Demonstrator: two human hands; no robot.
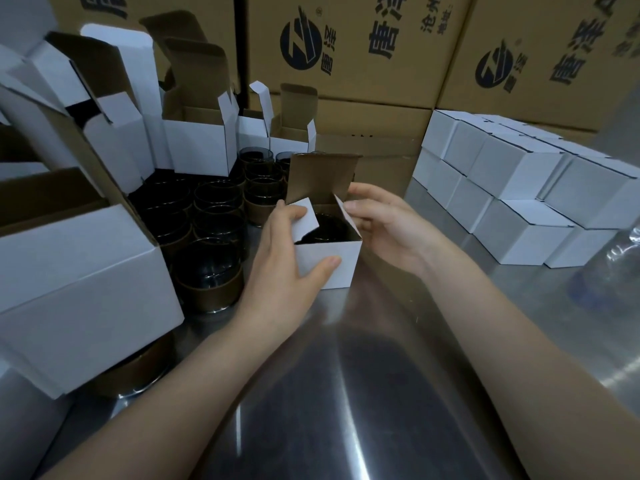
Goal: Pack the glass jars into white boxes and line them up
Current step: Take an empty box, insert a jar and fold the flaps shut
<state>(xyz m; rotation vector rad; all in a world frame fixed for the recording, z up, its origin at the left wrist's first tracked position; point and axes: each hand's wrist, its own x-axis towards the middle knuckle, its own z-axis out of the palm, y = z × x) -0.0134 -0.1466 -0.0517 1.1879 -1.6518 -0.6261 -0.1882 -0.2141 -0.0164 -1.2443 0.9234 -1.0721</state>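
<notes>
A small white box (341,263) stands on the steel table with its brown-lined lid up and a dark glass jar (329,228) inside. My left hand (284,261) holds the box, thumb on its front wall and fingers on the left side flap. My right hand (384,223) pinches the right side flap. Several dark glass jars (211,216) with brown bands stand in a cluster to the left. Closed white boxes (526,188) are stacked in rows at the right.
Several open empty white boxes (197,147) stand behind and left of the jars; a large one (79,278) lies at the near left. Printed brown cartons (346,46) wall off the back. Clear plastic (616,271) lies at the right edge. Steel table (346,393).
</notes>
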